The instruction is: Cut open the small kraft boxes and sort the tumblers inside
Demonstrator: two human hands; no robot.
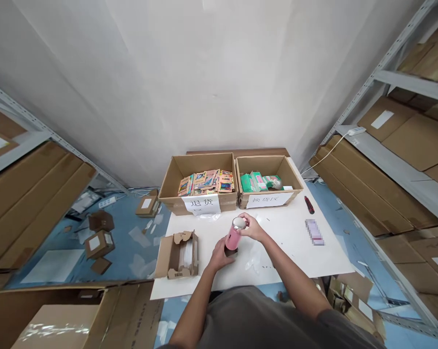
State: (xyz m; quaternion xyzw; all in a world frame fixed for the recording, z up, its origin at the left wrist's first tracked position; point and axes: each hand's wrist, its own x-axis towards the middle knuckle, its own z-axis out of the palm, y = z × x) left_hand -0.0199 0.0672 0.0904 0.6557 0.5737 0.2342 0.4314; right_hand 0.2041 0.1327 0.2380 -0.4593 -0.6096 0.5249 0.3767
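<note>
A pink cylinder with a shiny silver rounded top, like a flask or tumbler, is held tilted over the white table between my two hands. My right hand grips it near the silver end, fingers curled round its side. Around its lower, darker end is my left hand, closed with the thumb and fingers on either side. What the dark part at the bottom is, I cannot make out. To the left of my left hand stands an opened small cardboard box with white material inside.
At the table's back stand a carton of colourful packs and a carton with green boxes. A red-black utility knife and a blurred purple item lie right. Clear plastic lies near my hands. Shelves flank both sides.
</note>
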